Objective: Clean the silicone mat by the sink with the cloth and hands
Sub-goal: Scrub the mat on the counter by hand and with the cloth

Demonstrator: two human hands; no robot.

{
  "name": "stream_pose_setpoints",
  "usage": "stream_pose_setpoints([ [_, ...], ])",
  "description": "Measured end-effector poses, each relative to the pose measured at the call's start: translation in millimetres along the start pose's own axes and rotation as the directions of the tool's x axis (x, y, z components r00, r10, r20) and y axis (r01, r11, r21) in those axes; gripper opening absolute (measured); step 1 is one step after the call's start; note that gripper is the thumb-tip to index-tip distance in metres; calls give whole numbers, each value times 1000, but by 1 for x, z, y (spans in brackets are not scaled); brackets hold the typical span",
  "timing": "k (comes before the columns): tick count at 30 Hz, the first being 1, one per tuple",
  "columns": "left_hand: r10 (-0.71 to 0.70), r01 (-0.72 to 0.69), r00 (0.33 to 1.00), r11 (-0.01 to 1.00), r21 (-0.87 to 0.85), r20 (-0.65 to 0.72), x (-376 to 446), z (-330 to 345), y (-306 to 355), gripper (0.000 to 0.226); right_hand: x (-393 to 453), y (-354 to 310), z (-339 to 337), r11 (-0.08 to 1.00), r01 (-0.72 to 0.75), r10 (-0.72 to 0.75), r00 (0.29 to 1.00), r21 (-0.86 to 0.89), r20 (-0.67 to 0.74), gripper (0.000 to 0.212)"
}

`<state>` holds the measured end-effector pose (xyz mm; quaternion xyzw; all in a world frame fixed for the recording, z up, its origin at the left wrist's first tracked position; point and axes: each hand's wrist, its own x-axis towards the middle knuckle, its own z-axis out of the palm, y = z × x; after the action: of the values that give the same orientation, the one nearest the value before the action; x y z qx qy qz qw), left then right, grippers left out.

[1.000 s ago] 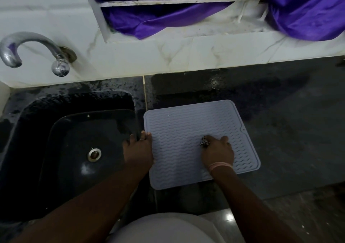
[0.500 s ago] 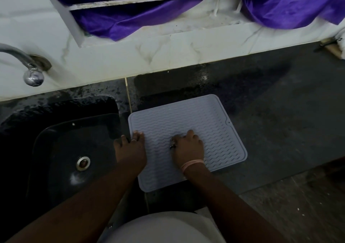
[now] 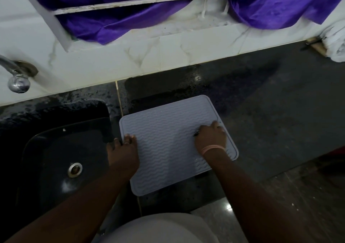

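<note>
One dark surface (image 3: 280, 112), wet in patches, running below a white marbled wall (image 3: 168, 56). One black sink (image 3: 56, 158) sunk into it at left, with one round metal drain (image 3: 75, 169). One purple cloth (image 3: 149, 5) bunched on the ledge above the wall. One chrome tap (image 3: 17, 78) on the wall over the sink.

One mat (image 3: 168, 145), pale grey-lilac, lying flat on the surface just beside the sink, turned a little askew to the edge. Rounded corners, a raised rim, and wavy ridges across the whole face; a few small droplets near the right side.

Two hands, both on the mat. Left hand (image 3: 124, 154) resting at the mat's left edge, fingers fairly straight, fingertips on the rim, part of the hand over the sink side; a ring on one finger. Right hand (image 3: 211, 137) near the mat's right edge, knuckles up, fingers curled down onto the ridges; something small and dark at the thumb side, too unclear to name, so cannot tell whether anything is held. One pink band (image 3: 212, 148) on the right wrist.

One white bundle (image 3: 336, 45) at far right against the wall, with a wooden piece (image 3: 317, 46) beside it.
</note>
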<state>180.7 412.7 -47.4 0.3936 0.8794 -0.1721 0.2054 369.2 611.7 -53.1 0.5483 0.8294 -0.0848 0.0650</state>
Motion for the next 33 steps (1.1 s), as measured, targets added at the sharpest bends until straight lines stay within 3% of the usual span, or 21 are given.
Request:
stream_pose_setpoints([
  [5,-18,17,1000,999,40,13,3,-1,5,72,-43,-61,16,977,205,-208,978,63,33,29],
  [8,-18,16,1000,998,54,26,6,-3,6,73,-42,-53,16,965,233,-238,971,118,34,31],
  [11,-34,30,998,997,76,53,6,-6,7,74,-24,-15,12,974,159,-164,986,161,21,34],
  [14,-43,40,998,997,70,45,6,-5,9,72,-2,28,9,985,-11,18,999,174,-36,35],
  [19,-27,27,999,1000,-1,21,6,-1,4,80,25,69,1,944,-252,264,964,211,-28,36],
  [26,26,-22,1000,983,-182,16,5,7,-18,111,18,59,-3,968,-180,186,983,177,-14,29],
  [33,58,-57,998,941,-334,-8,-2,13,-29,110,-26,-5,2,975,-78,56,993,208,107,36],
])
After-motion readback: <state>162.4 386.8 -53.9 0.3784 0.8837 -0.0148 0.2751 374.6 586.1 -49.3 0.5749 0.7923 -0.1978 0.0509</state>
